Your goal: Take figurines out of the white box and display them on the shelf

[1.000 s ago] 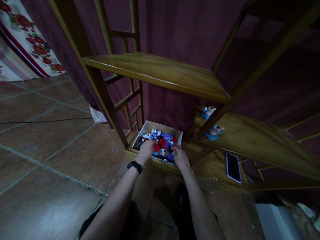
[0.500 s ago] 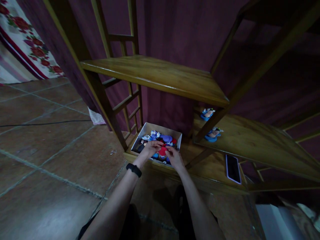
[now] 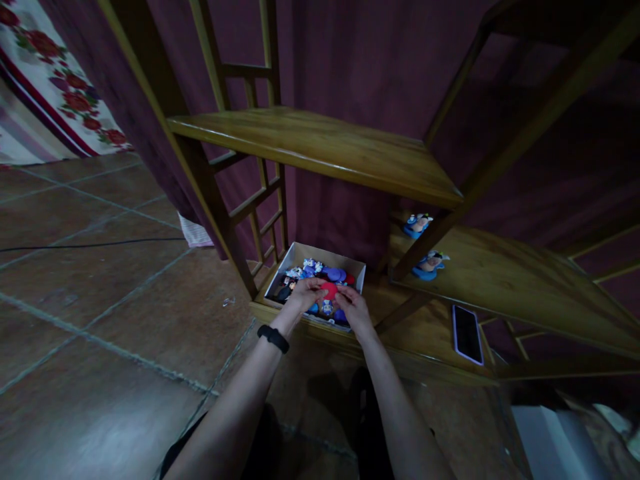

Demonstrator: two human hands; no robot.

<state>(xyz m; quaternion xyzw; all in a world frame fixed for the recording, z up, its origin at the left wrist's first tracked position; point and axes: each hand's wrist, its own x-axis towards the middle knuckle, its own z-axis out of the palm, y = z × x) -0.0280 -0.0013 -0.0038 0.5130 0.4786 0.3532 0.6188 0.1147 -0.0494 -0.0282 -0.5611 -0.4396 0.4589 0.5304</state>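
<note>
A shallow cardboard box [image 3: 300, 252] sits on the lowest board of a wooden shelf unit [image 3: 320, 143]. It holds several small red, blue and purple toy pieces. My left hand [image 3: 304, 295] and my right hand [image 3: 353, 307] are over the box's near side. Both pinch a round red piece [image 3: 329, 290] held between them, just above the other pieces. A black band [image 3: 273, 337] is on my left wrist.
Two small blue-based figurines [image 3: 417, 224] [image 3: 429, 263] stand on the middle shelf board at right. A phone [image 3: 467, 333] lies flat on the bottom board. A black cable [image 3: 90, 245] crosses the tiled floor at left. Dark red curtain hangs behind the shelf.
Both hands came together from apart inside the box and now hold a red round piece between them, raised slightly above the pile.
</note>
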